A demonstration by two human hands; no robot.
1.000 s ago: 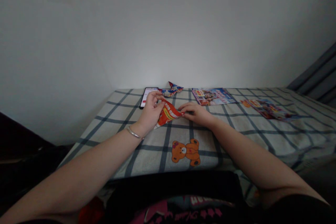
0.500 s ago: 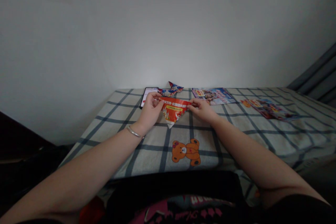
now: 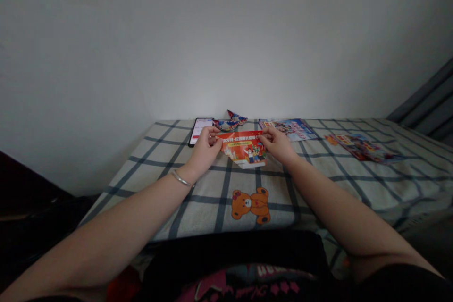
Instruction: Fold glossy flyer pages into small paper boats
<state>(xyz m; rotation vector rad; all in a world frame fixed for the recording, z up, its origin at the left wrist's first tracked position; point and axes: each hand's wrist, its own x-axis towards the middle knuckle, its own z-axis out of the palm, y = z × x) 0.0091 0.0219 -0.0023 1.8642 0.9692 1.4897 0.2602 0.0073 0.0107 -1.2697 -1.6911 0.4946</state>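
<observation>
Between my two hands is a red printed paper leaflet (image 3: pixel 244 147), held up by its top corners above the checked cloth. White characters run along its upper edge, and cartoon figures show at its lower right. Its lower left corner is folded back, giving a slanted edge. My left hand (image 3: pixel 205 148), with a silver bangle at the wrist, pinches the upper left corner. The upper right corner is pinched by my right hand (image 3: pixel 278 144). Just behind the leaflet lies a folded blue and red paper shape (image 3: pixel 230 121) with a pointed tip. Its lower part is partly covered.
A phone (image 3: pixel 197 133) with a lit screen lies behind my left hand. Printed leaflets (image 3: pixel 297 129) lie behind my right hand, with another pile (image 3: pixel 366 147) farther right. The checked cloth (image 3: pixel 198 203) bears a printed bear (image 3: pixel 250 205). A wall rises behind.
The leaflet was a downward-pointing triangle and now its right side is unfolded, showing the cartoon figures. My right hand has moved slightly right. The left hand has barely moved.
</observation>
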